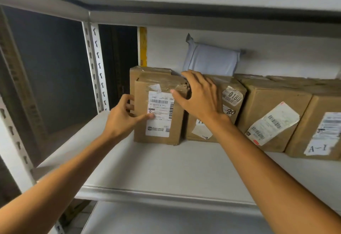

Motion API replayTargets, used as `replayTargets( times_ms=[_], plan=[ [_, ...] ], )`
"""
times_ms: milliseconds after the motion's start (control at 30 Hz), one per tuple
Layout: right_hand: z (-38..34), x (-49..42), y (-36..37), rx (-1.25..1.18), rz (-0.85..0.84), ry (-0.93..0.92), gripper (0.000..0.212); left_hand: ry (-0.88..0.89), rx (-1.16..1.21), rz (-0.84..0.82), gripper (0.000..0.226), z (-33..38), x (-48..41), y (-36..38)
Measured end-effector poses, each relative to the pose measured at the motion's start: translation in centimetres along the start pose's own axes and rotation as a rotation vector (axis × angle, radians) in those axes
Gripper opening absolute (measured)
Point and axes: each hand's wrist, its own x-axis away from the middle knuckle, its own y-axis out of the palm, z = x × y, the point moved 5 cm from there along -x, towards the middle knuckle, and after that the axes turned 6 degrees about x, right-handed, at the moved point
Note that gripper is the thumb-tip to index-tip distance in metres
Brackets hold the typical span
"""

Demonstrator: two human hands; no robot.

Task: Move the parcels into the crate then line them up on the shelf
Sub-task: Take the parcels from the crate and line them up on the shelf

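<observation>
Cardboard parcel (158, 115) wants nudging flush with the neighbouring box (230, 100); left hand (120, 119) pinches its side, right hand (201, 97) spread, unclenched.

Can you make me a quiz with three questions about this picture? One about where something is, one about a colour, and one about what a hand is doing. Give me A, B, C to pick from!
1. Where is the soft pale blue plastic mailer bag?
A) up behind the brown cardboard boxes
B) on the floor
C) in a hand

2. What colour is the big label on the leftmost brown cardboard box?
A) red
B) white
C) green

3. What is the left hand doing?
A) hanging free
B) holding a pen
C) gripping the leftmost box's left edge

Answers:
1 A: it sits above and behind the row.
2 B: it is white paper with black barcodes.
3 C: its thumb presses the label and its fingers curl round the side.
</observation>
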Motion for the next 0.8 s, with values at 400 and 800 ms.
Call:
replayTargets(
  times_ms=[400, 800],
  plan=[
    [1.9, 0.8, -1.1, 0.011, -0.131, -0.110, 0.046, 0.025, 0.074, -0.022, 0.067, 0.4, 1.0, 3.1],
    [-1.0, -1.2, -1.1, -0.022, -0.163, -0.112, 0.059, -0.018, 0.082, 0.003, 0.053, -0.8, -1.4, 0.2]
  ],
)
